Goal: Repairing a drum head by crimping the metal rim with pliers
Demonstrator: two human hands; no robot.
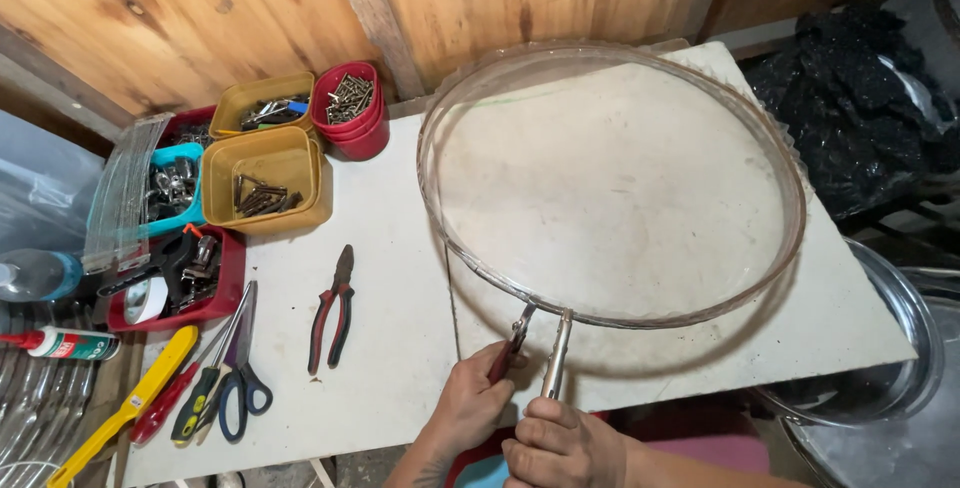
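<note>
A large clear plastic hoop (790,178) lies on the white tabletop (400,348), its two ends meeting at the near edge. My left hand (468,410) grips red-handled pliers (512,343) whose jaws bite the hoop's near rim. My right hand (562,443) holds a metal rod-like tool (556,356) upright beside the pliers, its tip at the same joint. Both hands sit at the table's front edge, close together.
Spare pliers (333,308) lie left of the hoop. Scissors (241,368), screwdrivers (205,388) and a yellow tool (125,408) rest further left. Yellow (265,183), red (350,108) and teal tubs hold screws and hardware. A metal basin (890,348) stands at right, a black bag (860,98) behind.
</note>
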